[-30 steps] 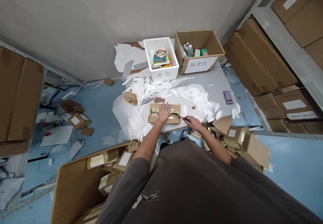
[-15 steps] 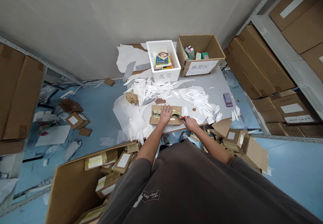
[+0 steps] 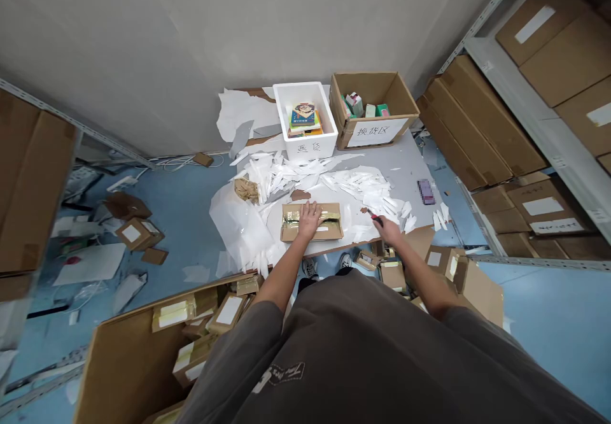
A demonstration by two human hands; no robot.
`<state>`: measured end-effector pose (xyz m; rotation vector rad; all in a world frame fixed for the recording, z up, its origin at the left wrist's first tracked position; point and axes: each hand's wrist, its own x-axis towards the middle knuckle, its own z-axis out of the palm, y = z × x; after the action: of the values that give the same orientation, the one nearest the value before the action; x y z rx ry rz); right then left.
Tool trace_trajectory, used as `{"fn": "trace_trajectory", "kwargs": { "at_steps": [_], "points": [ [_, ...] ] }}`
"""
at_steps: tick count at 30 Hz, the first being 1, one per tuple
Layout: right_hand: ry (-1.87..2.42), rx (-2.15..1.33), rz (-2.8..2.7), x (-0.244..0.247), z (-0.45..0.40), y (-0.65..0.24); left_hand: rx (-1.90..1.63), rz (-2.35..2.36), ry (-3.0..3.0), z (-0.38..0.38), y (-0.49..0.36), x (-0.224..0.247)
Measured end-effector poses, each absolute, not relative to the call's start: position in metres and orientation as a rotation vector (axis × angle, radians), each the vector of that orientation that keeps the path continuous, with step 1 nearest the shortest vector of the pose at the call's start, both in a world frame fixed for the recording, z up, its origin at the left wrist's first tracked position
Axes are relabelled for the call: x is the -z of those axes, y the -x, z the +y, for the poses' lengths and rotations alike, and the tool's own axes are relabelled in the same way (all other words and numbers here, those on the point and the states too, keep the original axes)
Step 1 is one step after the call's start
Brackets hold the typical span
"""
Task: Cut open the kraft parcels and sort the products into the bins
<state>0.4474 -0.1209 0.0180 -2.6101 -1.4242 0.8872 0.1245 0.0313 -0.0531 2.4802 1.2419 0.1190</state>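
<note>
Brown cardboard, slim carton with shiny tape across the top, lying at the near edge of the desk. Left hand is palm-down on it, grip pretty wide, fingers spread and not wrapped round anything. Right hand is at 3 o'clock from the carton, well apart, grip closed round a red-and-black cutter.

Clock from the carton: white foam box with books in it at 12, bigger open box with small packs inside at 1, crumpled brown paper around 10, clear plastic bag at 9. White paper strips all over, 11 to 2.
</note>
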Motion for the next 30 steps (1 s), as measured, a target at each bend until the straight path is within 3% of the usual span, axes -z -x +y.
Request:
{"fn": "trace_trajectory", "kwargs": {
  "at_steps": [9,15,22,25,30],
  "points": [
    [2.161,-1.081,-0.732,0.076,-0.105,-0.303,0.076,1.313,-2.38,0.044,-0.099,0.023],
    [2.095,-1.053,-0.88,0.082,-0.026,-0.326,0.224,1.595,-2.263,0.042,-0.036,-0.004],
    [2.091,-0.916,-1.035,0.07,0.077,-0.323,0.273,2.052,-1.874,-0.036,-0.078,0.004],
    [2.065,-0.877,-0.931,0.065,0.063,-0.325,0.241,1.998,-1.869,-0.044,-0.09,0.008],
    [2.075,-1.022,-0.781,0.076,-0.043,-0.305,0.257,1.925,-1.83,-0.033,-0.095,0.008]
  ]
}}
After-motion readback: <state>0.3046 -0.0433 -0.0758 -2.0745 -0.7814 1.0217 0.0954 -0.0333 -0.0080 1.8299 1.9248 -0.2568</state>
